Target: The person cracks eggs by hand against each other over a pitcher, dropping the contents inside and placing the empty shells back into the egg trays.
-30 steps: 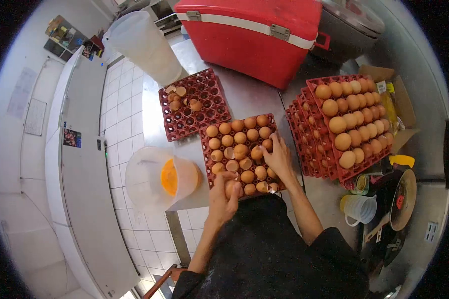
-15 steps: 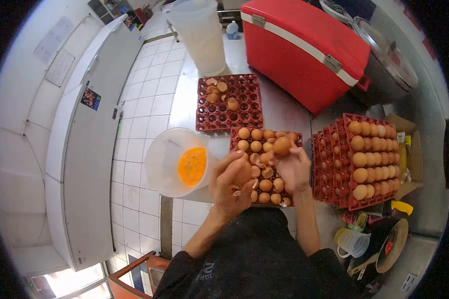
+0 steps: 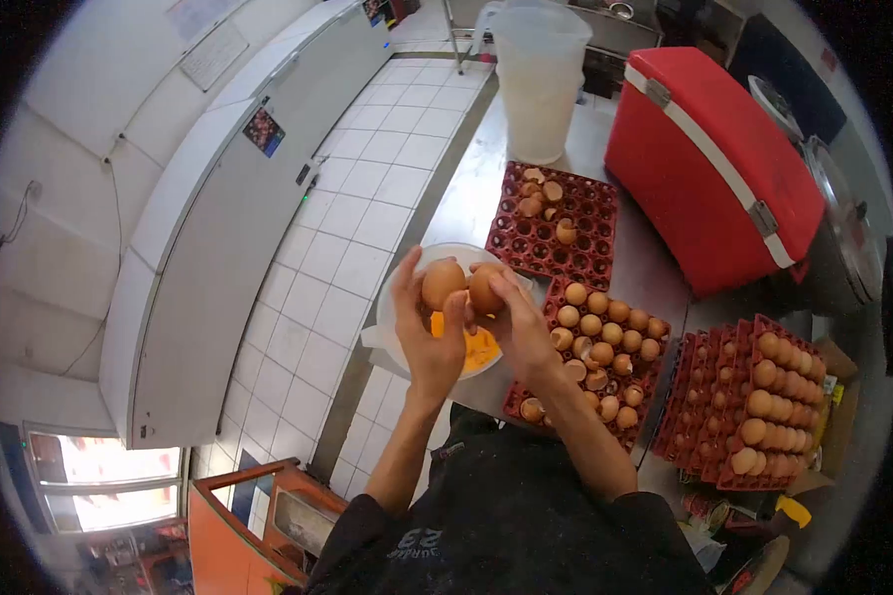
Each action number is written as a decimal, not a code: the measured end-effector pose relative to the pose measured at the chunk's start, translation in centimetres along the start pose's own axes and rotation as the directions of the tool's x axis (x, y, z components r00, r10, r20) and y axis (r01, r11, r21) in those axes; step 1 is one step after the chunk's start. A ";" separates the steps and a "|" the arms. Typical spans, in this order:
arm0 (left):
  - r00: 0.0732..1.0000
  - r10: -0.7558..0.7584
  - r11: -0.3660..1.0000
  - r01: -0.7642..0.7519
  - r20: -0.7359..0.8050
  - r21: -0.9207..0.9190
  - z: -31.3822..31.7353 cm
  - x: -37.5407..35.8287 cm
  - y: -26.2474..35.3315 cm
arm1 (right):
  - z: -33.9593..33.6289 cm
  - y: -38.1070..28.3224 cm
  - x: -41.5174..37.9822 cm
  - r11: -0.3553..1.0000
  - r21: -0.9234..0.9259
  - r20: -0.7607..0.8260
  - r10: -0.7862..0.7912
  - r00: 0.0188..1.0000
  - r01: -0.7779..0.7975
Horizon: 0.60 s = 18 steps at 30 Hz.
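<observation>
Both hands are raised over a translucent plastic pitcher point(image 3: 388, 309) that holds orange-yellow liquid egg point(image 3: 478, 349). In my left hand point(image 3: 429, 349) is a brown egg point(image 3: 444, 284), with the fingers curled around it. Close beside it, my right hand point(image 3: 526, 335) grips a second brown egg point(image 3: 484, 290), partly covered by the fingers. To the right of the pitcher lies a red egg tray point(image 3: 514, 399) with brown eggs and several broken shells in its cups.
Behind, another red tray point(image 3: 590, 243) carries a few empty shells near a tall translucent container point(image 3: 538, 99). A red cooler point(image 3: 709, 169) stands at the back right. Stacked egg trays point(image 3: 709, 397) rise at the right. A long white freezer point(image 3: 238, 258) lines the left wall.
Both hands have moved left from above the egg tray to above the pitcher, each carrying an egg. The camera view has turned left.
</observation>
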State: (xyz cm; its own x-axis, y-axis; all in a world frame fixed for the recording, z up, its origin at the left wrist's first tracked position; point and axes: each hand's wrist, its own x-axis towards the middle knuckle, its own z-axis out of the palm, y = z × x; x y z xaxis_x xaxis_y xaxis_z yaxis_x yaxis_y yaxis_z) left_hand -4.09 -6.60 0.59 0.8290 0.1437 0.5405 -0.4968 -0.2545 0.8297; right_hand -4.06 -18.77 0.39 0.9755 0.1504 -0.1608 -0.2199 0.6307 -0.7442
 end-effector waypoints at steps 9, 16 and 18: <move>0.826 -0.370 0.843 0.491 0.426 -0.221 -4.6 3.5 -3.7 | 0.8 -0.4 3.0 0.622 -0.653 0.323 -0.287 0.902 0.432; 0.814 -0.308 0.916 0.393 0.492 -0.078 -4.8 3.2 -3.9 | -0.6 -0.9 3.4 0.432 -0.787 0.335 -0.300 0.893 0.440; 0.809 -0.309 0.929 0.370 0.501 -0.025 -5.0 3.4 -5.1 | -0.6 -0.8 3.2 0.432 -0.797 0.316 -0.299 0.901 0.423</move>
State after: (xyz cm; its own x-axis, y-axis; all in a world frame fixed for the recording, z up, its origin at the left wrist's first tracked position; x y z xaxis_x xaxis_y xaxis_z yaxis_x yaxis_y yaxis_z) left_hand 0.00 -0.05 -1.13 0.9523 -0.2841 0.1113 -0.1614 -0.1596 0.9739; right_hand -0.80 -19.19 0.10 0.9408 0.1876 0.2822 0.3257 -0.2703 -0.9060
